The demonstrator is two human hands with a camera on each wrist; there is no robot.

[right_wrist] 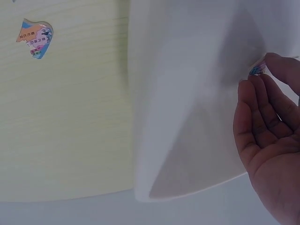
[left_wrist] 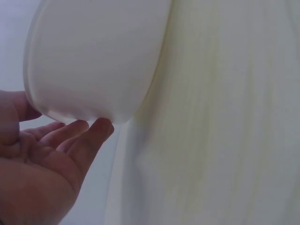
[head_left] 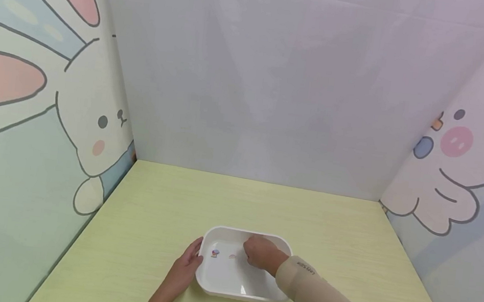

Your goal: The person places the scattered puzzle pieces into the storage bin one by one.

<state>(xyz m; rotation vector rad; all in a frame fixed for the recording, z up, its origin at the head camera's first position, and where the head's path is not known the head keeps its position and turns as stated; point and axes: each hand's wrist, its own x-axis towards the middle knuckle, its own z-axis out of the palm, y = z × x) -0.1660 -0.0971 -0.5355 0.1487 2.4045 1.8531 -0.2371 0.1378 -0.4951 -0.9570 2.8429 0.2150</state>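
A white plastic basin stands on the table. My left hand grips its left end, thumb at the rim; in the left wrist view the fingertips press the outer wall. My right hand is inside the basin, towards the far right. Seen from the right wrist, it pinches a small colourful map puzzle piece between thumb and fingertips, mostly hidden by them. On the basin floor lie a colourful small piece and a paler small piece, left of my right hand.
Outside the basin, a map puzzle piece with printed labels lies on the light wooden table. A plain pale wall rises behind the table. Side walls with cartoon animals flank it.
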